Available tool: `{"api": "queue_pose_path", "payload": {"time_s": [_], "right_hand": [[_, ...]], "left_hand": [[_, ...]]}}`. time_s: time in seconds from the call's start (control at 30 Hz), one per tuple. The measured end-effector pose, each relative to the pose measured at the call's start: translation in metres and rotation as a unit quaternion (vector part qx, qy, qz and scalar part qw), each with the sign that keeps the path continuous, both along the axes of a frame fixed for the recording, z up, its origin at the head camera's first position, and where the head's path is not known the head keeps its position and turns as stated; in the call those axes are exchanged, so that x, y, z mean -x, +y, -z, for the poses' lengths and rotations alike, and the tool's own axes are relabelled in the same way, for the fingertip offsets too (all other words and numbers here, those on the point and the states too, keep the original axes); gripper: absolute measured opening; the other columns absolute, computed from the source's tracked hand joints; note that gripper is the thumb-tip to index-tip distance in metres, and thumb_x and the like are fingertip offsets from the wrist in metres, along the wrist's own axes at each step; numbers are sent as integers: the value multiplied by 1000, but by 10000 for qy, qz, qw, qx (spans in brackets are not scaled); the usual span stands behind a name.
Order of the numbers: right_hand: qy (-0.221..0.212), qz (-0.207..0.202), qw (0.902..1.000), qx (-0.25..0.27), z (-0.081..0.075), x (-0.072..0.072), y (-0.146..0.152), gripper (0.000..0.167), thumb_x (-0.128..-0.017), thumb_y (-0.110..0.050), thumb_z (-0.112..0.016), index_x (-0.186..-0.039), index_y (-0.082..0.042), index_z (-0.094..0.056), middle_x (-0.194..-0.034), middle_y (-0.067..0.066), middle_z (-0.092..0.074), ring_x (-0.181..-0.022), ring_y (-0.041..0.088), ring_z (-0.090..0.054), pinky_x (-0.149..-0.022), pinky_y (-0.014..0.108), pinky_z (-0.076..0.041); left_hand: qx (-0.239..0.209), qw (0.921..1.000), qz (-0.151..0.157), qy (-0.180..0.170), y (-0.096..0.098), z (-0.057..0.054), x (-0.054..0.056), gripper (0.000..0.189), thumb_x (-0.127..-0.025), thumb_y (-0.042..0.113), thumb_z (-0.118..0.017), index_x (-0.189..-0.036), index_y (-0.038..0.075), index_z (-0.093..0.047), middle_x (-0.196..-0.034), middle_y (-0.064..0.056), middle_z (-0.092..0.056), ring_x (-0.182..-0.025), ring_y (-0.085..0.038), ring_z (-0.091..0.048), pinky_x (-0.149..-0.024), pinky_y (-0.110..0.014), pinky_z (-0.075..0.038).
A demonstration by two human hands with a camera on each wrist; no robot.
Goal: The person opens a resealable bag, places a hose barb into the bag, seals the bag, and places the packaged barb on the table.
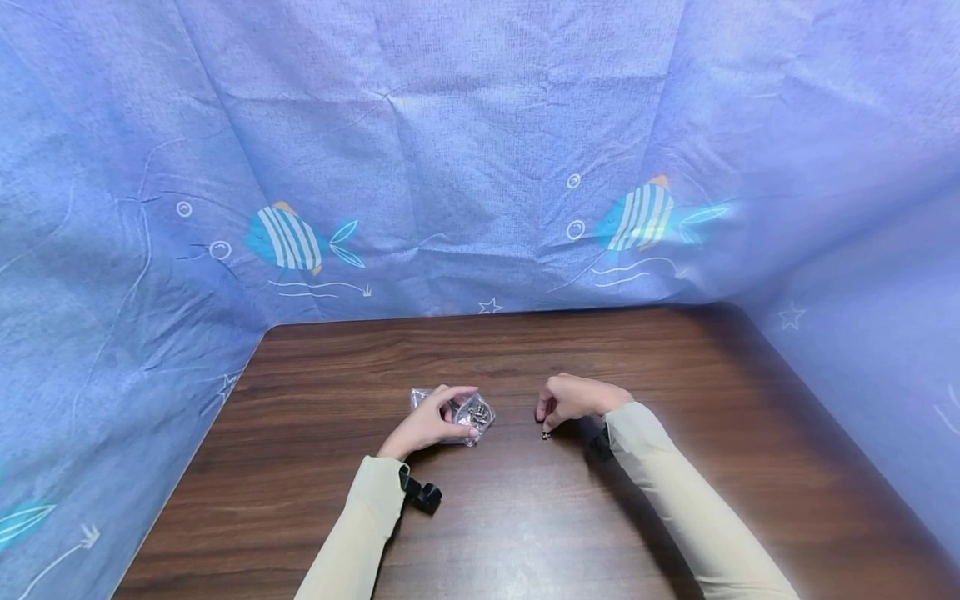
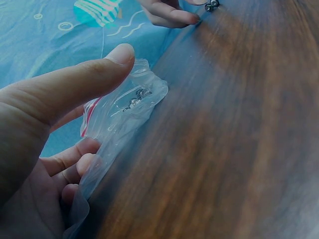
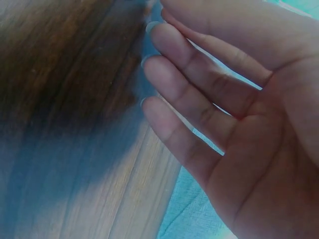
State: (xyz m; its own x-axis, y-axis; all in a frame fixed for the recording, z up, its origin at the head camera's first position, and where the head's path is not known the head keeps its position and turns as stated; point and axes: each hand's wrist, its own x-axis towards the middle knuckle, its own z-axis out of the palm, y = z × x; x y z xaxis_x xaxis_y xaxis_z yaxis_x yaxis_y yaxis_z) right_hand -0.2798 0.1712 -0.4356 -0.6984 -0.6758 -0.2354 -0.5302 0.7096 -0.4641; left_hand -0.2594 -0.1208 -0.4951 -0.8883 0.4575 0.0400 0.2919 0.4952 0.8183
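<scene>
A clear zip bag (image 1: 463, 410) with several small shiny metal pieces (image 1: 480, 412) inside is held by my left hand (image 1: 423, 427), just left of the table's middle. In the left wrist view, the thumb lies along the bag's (image 2: 112, 127) red-striped mouth while the fingers curl behind it. To the right, my right hand (image 1: 573, 397) reaches down to the tabletop, pinching at a tiny dark metal piece (image 1: 545, 435) with thumb and index fingertips. The right wrist view shows the other fingers (image 3: 174, 84) loosely bent; the pinch itself is outside that view.
A brown wood-grain table (image 1: 480, 358) lies under both hands. Blue cloth (image 1: 465, 150) printed with fish hangs behind the table and along its sides. Dark wrist cameras, such as the one on the left wrist (image 1: 423, 494), sit just above the tabletop.
</scene>
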Motion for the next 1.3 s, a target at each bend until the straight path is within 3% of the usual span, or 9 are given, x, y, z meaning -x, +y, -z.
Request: {"api": "queue_pose_path", "payload": {"time_s": [0.3,0.93,1.3], "right_hand": [[166,-163,9996,158,2,0,1,6,-78,-15,-77,-82,-12,-73,-76,-9,-68,-66,-3,-52,-66,16,-45],[206,91,9991,349,11,4,4,9,-76,-6,-78,-79,-10,-70,-71,-8,-63,-64,0,-51,-62,16,-45],[399,-183,9983,381,12,5,3,8,-81,-9,-74,-75,-12,-70,-69,-10,-64,-63,-2,-49,-64,16,-44]], "left_hand": [[4,10000,-38,18,1,1,1,69,-74,27,-84,-136,18,-55,-109,-5,-53,-71,-8,-47,-66,-21,-42],[60,10000,-34,-24,0,-1,0,67,-75,26,-83,-136,20,-55,-110,-5,-53,-73,-9,-47,-67,-21,-42],[52,10000,-15,-2,0,-1,0,68,-75,25,-83,-136,18,-55,-111,-6,-53,-73,-9,-47,-67,-21,-42]]}}
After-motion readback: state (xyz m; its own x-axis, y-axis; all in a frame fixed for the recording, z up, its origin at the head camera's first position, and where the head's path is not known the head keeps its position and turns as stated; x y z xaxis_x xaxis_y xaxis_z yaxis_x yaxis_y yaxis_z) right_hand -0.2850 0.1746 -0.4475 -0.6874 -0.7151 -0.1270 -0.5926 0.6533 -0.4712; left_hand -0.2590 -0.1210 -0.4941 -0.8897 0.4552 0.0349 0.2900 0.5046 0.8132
